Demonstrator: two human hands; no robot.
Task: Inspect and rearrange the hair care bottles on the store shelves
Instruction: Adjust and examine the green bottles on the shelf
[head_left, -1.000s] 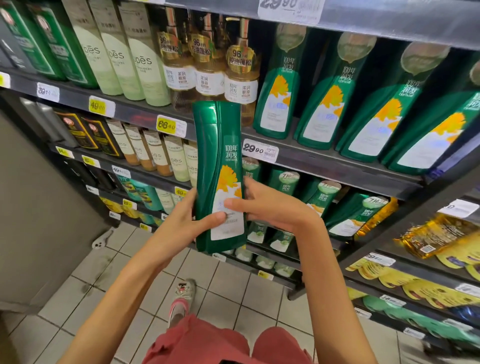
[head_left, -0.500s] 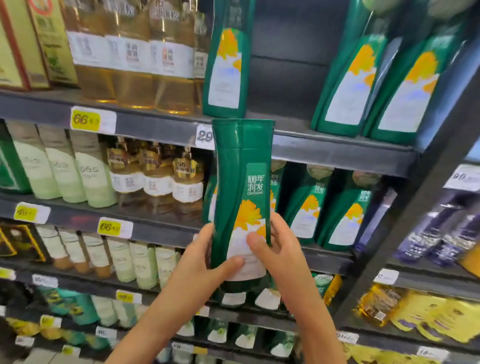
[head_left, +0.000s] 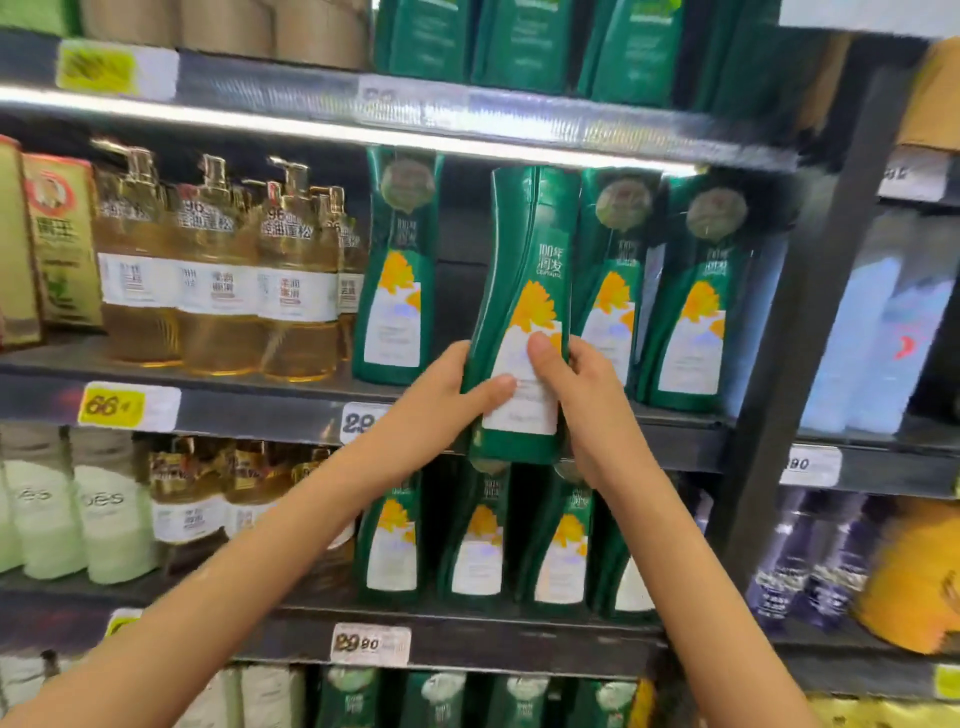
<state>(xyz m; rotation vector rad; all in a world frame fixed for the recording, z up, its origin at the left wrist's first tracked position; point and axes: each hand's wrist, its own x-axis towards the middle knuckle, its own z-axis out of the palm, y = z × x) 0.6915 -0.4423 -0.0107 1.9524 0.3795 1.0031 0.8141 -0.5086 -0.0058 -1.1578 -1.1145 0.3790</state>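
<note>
Fingers (head_left: 493, 387) curled round green bottle (head_left: 524, 270): my left hand (head_left: 452, 379) at its 9 o'clock, right hand (head_left: 576, 384) at 3. Bottle tilted before shelf gap, not seated. Risk: base snags shelf lip (head_left: 675, 434), or shoulder topples neighbour bottle (head_left: 613, 291) at 3 o'clock.

green shampoo bottle (head_left: 524, 291), yellow flower label, cap down, slightly tilted, before the shelf gap

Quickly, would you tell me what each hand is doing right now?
Left hand: grips the green bottle on its left side.
Right hand: grips the same bottle, thumb across its label.
</note>
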